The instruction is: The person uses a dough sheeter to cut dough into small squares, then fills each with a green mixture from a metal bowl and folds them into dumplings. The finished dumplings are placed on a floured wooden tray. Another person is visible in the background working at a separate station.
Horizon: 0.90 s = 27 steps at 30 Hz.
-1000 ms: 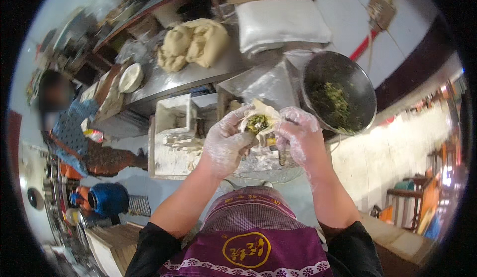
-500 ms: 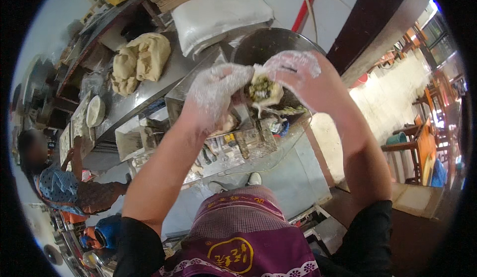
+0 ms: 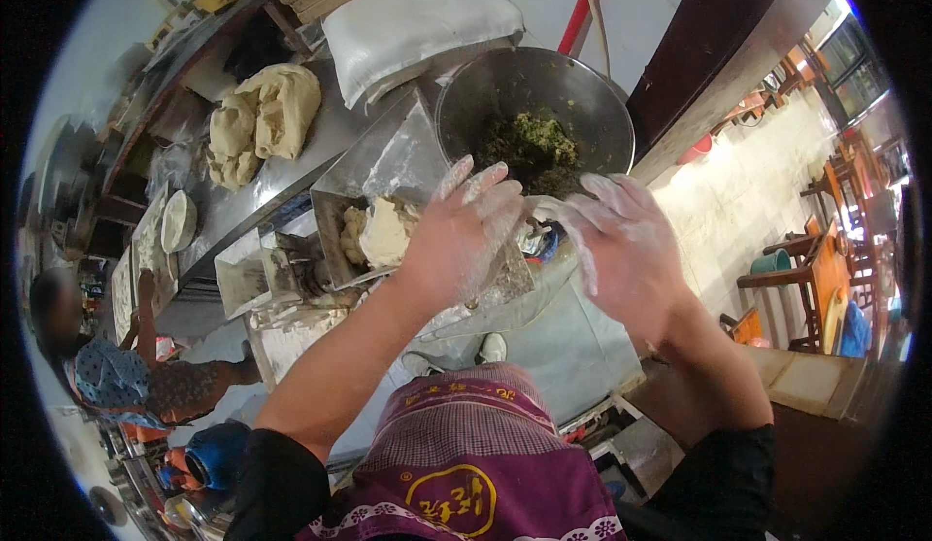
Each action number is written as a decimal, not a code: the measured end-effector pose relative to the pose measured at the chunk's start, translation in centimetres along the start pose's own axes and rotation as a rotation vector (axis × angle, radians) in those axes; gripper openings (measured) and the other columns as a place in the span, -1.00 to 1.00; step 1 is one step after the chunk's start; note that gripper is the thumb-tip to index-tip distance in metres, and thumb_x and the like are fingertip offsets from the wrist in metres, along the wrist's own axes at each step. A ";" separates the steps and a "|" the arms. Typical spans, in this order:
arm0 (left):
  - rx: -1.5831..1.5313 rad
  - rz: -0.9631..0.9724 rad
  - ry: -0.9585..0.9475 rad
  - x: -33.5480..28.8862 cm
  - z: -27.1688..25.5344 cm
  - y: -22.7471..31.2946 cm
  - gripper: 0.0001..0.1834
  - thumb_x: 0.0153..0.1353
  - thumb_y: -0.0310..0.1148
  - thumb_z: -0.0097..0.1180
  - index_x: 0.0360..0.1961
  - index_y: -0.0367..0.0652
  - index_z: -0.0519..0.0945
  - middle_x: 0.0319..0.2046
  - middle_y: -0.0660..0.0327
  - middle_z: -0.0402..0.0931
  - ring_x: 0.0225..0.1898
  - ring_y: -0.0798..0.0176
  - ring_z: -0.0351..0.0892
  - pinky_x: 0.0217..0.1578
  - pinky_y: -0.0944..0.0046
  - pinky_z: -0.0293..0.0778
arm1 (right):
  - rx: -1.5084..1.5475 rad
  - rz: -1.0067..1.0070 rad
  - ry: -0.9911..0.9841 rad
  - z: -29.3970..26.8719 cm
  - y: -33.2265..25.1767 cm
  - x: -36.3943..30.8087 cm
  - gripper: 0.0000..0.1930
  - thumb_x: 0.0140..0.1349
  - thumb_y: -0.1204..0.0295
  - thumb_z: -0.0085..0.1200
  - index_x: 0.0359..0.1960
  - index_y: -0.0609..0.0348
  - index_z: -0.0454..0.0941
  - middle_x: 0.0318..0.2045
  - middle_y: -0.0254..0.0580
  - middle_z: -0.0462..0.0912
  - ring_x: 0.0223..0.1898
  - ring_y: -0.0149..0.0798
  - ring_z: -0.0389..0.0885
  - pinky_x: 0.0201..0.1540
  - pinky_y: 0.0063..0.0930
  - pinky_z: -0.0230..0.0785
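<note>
My left hand [image 3: 464, 235], dusted white with flour, is held in front of the bowl with its fingers stretched and apart. My right hand [image 3: 629, 250] is to its right, floury too, its fingers spread and bent toward the left hand. No held thing shows in either; what lies under the palms is hidden. Just beyond the fingertips stands a big metal bowl [image 3: 468, 104] with a chopped green filling [image 3: 534, 143]. Beside my left wrist, a pale lump of dough [image 3: 386, 232] lies in a metal tray [image 3: 335, 191].
A large dough mass [image 3: 282, 114] rests on the steel counter at the left, near a white sack [image 3: 417, 26]. A smaller metal bin [image 3: 243, 284] stands left of the tray. Another person [image 3: 116, 366] works at far left. Wooden chairs [image 3: 801, 269] stand on the right.
Both hands have come down and nearer to me, turning backs up with fingers spread. The filled dough piece that was between them no longer shows. The bowl's filling is now in view.
</note>
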<state>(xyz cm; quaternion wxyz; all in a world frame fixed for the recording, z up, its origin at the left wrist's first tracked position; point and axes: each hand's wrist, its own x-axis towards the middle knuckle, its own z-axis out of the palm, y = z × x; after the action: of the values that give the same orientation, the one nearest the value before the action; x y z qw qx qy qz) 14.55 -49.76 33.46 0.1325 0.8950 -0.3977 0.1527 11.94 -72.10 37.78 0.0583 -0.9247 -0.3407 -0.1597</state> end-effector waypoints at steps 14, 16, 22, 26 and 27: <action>-0.251 -0.335 -0.205 -13.6 -6.5 1.9 -0.65 0.12 -0.36 0.21 -0.04 -0.16 0.58 0.15 0.10 0.46 0.18 -0.02 0.44 0.17 0.02 0.40 | 0.020 0.169 -0.009 4.0 -4.8 0.8 -0.37 0.08 0.43 -0.01 0.19 0.58 0.24 0.22 0.36 0.28 0.29 0.23 0.24 0.38 0.01 0.00; -0.299 -0.452 -0.239 -18.1 -8.1 1.2 -0.64 0.11 -0.35 0.22 -0.04 -0.17 0.59 0.14 0.09 0.47 0.15 -0.04 0.47 0.15 0.04 0.42 | -0.023 0.174 -0.086 2.5 -5.2 -0.6 -0.34 0.07 0.41 0.02 0.21 0.57 0.23 0.23 0.36 0.28 0.29 0.24 0.23 0.39 0.01 -0.01; -0.248 -0.851 -0.253 -28.0 -8.6 0.4 -0.67 0.09 -0.43 0.24 -0.07 -0.20 0.60 0.07 0.03 0.53 0.07 -0.04 0.54 0.10 0.13 0.46 | 0.047 0.231 -0.011 4.4 -4.5 1.3 -0.22 0.02 0.30 0.17 0.26 0.52 0.19 0.29 0.29 0.21 0.32 0.20 0.19 0.41 -0.01 -0.04; -0.254 -0.945 -0.196 -34.0 -9.7 0.3 -0.65 0.03 -0.50 0.24 -0.09 -0.25 0.60 0.03 -0.02 0.54 -0.02 -0.09 0.59 0.02 0.14 0.50 | 0.047 0.224 -0.133 2.8 -4.6 0.0 -0.28 0.07 0.35 0.13 0.25 0.50 0.21 0.26 0.27 0.28 0.31 0.17 0.23 0.39 -0.05 0.01; -0.246 -0.997 -0.199 -34.7 -9.4 0.2 -0.65 0.03 -0.51 0.24 -0.09 -0.25 0.60 0.02 -0.03 0.55 -0.02 -0.09 0.59 0.02 0.14 0.50 | 0.028 0.242 -0.128 3.2 -3.8 0.9 -0.30 0.07 0.38 0.11 0.25 0.49 0.22 0.26 0.26 0.28 0.30 0.16 0.24 0.39 -0.06 0.01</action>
<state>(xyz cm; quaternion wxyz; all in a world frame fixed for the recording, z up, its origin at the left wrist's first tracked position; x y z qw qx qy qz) -9.33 -23.25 28.96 0.2547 0.9636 0.0512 -0.0625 10.99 -67.96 35.03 0.0685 -0.9664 -0.2319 -0.0874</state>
